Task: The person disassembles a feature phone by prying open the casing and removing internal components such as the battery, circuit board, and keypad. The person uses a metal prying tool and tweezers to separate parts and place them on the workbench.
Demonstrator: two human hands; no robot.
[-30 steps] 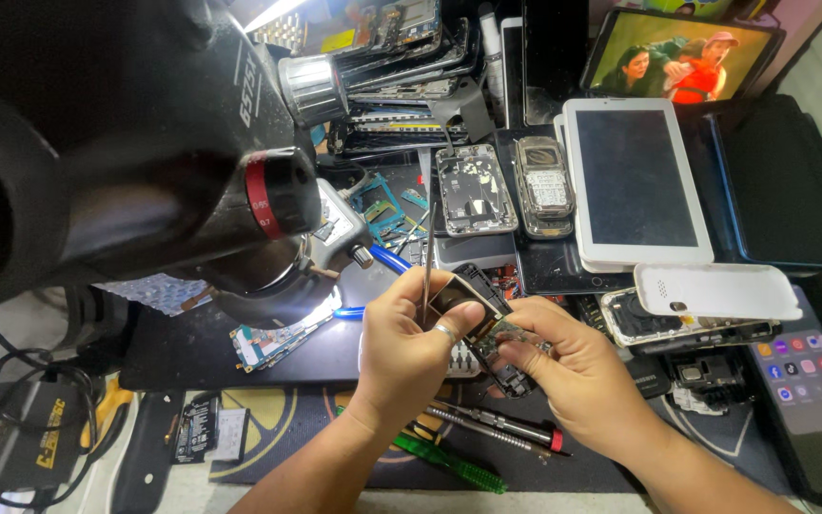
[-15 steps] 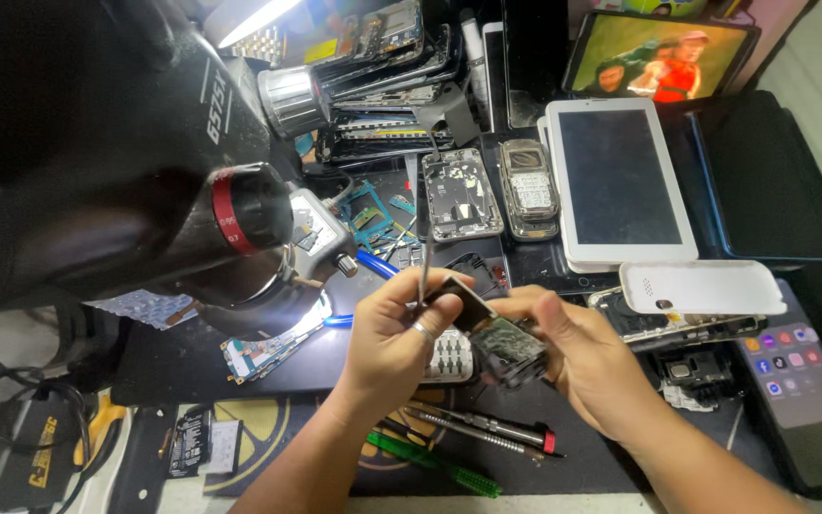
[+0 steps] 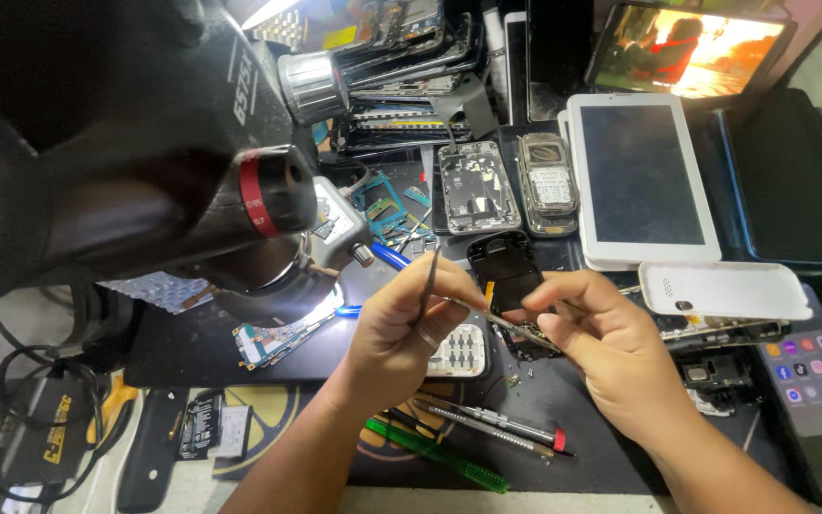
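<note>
Landmark: I place everything against the small black phone (image 3: 506,281), held over the dark work mat (image 3: 192,333) between my two hands.
Nearest edge: a green-handled screwdriver (image 3: 440,459) and a metal driver with a red tip (image 3: 492,425) lie on the mat just nearer to me than the phone.
Left hand (image 3: 401,324): fingers curled shut around thin metal tweezers (image 3: 430,276); it sits just left of the phone.
Right hand (image 3: 601,338): closed in a pinch on the phone's lower right edge, steadying it.
Progress, as I judge it: the phone is opened, its light keypad (image 3: 459,350) already lying loose just below-left of it; the work inside looks unfinished and nothing is reassembled.
Left of phone: a small circuit board (image 3: 273,341) under the lit microscope (image 3: 192,162), which looms large.
Right of phone: a white back cover (image 3: 725,290) and a lit smartphone (image 3: 815,390).
Beyond phone: two stripped handsets (image 3: 511,186), a white tablet (image 3: 639,176), stacked phone parts, a playing screen (image 3: 692,48).
Room: a crowded repair bench; I cannot see walls.
</note>
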